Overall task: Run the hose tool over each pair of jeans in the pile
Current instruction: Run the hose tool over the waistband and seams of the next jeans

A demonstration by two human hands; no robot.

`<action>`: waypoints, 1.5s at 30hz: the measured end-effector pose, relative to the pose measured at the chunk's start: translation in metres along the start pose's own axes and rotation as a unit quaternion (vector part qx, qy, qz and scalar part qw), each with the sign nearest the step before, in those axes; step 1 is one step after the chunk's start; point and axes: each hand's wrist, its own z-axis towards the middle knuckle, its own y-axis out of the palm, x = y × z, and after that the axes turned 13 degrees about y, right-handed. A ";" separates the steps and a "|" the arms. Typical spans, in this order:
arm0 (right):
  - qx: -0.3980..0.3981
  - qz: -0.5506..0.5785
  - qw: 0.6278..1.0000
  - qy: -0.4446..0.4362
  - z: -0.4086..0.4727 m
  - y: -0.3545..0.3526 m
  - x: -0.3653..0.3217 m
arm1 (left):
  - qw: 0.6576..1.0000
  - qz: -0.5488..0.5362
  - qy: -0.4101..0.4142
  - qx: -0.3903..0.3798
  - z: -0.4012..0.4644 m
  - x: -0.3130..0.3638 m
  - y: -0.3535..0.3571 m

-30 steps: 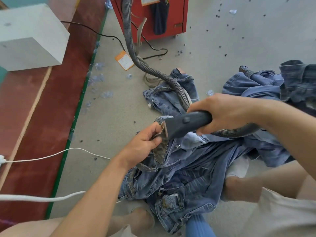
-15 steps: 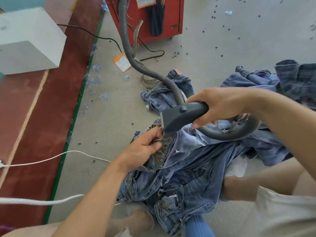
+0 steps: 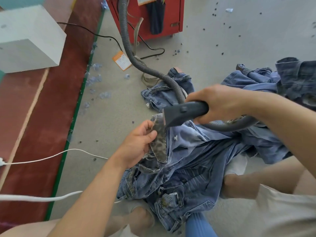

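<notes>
A person is sitting on a pale grey floor [image 3: 213, 53], seen from above through a camera on their head. Both bare forearms are reaching forward over a heap of blue jeans [image 3: 184, 168] that is lying between their legs.

The right hand [image 3: 220, 101] is gripping the dark grey hose tool [image 3: 184, 112], with the fingers curled around its handle from above and the thumb tucked underneath. The tool's wide flat nozzle is pointing left, and its mouth is meeting the top end of a waistband [image 3: 159, 142] turned inside out, showing a dark spotted lining.

The left hand [image 3: 138, 144] is holding that waistband just below the nozzle. The thumb is pressing on the near side and the curled fingers are pinching the fabric's left edge, so the band is standing up beside the fingertips, just to their right. The nozzle mouth is just above and to the right of these fingers; whether it is touching them cannot be told.

A ribbed grey hose [image 3: 136, 60] is looping from the back of the tool under the right wrist and is also running away across a second pair of jeans [image 3: 164, 93] to a red cabinet [image 3: 171, 17] at the top. More denim [image 3: 266, 79] is lying heaped at the right. A white cord [image 3: 51, 156] is trailing across the floor at the left, near a red-brown strip [image 3: 42, 108] and a white block [image 3: 27, 38]. An orange tag [image 3: 121, 61] is lying by the hose.
</notes>
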 end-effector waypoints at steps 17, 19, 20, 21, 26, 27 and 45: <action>0.025 -0.160 0.986 -0.031 -0.010 0.020 -0.011 | 0.957 -0.247 -0.036 0.147 0.015 0.003 -0.007; 0.026 -0.197 0.979 -0.054 -0.011 0.035 -0.017 | 0.956 -0.245 -0.049 0.152 0.016 0.000 -0.003; 0.024 -0.202 0.977 -0.070 -0.010 0.042 -0.021 | 0.957 -0.241 -0.052 0.154 0.015 -0.002 -0.002; 0.023 -0.191 0.978 -0.081 -0.010 0.045 -0.023 | 0.956 -0.236 -0.056 0.163 0.015 -0.004 -0.001; 0.037 -0.050 0.997 -0.047 -0.004 0.028 -0.013 | 0.940 -0.255 -0.085 0.208 0.019 -0.007 -0.010; 0.039 -0.051 0.997 -0.033 -0.003 0.025 -0.010 | 0.942 -0.252 -0.092 0.201 0.020 -0.005 -0.010; 0.012 -0.070 0.997 0.039 0.005 0.031 -0.006 | 0.889 -0.329 -0.081 0.306 0.026 -0.008 -0.028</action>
